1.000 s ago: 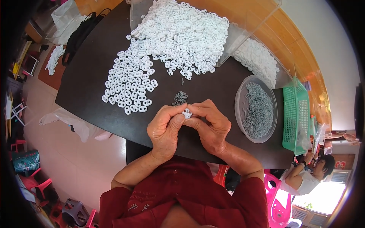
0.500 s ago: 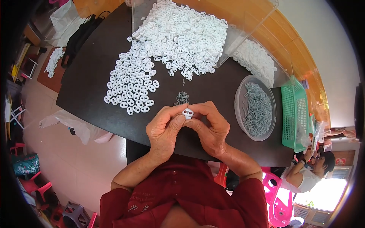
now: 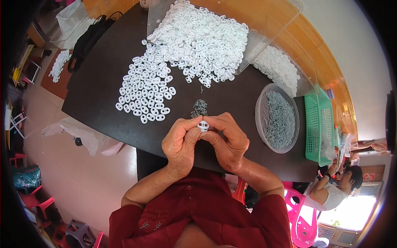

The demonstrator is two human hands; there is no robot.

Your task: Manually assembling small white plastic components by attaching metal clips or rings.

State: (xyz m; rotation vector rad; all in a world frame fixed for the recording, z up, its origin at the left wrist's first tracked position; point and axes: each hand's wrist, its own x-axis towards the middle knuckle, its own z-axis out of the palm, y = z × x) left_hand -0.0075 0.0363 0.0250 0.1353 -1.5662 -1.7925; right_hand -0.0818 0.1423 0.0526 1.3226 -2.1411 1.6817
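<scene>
Between the fingertips of my left hand [image 3: 178, 142] and my right hand [image 3: 228, 142] is a small white plastic cord lock [image 3: 203, 125] with two holes. Both thumbs press it from below and the forefingers meet over its top, so each hand is closed on it. Just beyond the fingertips lies a small heap of grey metal springs [image 3: 200, 107], with one loose spring [image 3: 202, 89] farther off. White oval two-hole pieces [image 3: 144, 93] are spread in a single layer to the left. A large pile of small white pieces [image 3: 202, 37] covers the far part of the table.
At right stands a clear round tub [image 3: 260, 128] full of springs, beside a green plastic basket [image 3: 313, 128]. A clear bin [image 3: 248, 58] lies behind it, near more white pieces [image 3: 277, 68]. The dark table [image 3: 99, 82] has a curved edge. Another person [image 3: 331, 190] sits at lower right.
My hands stay on the cord lock and have shifted very slightly down and right. The lock looks a little shorter and more tilted between the fingertips.
</scene>
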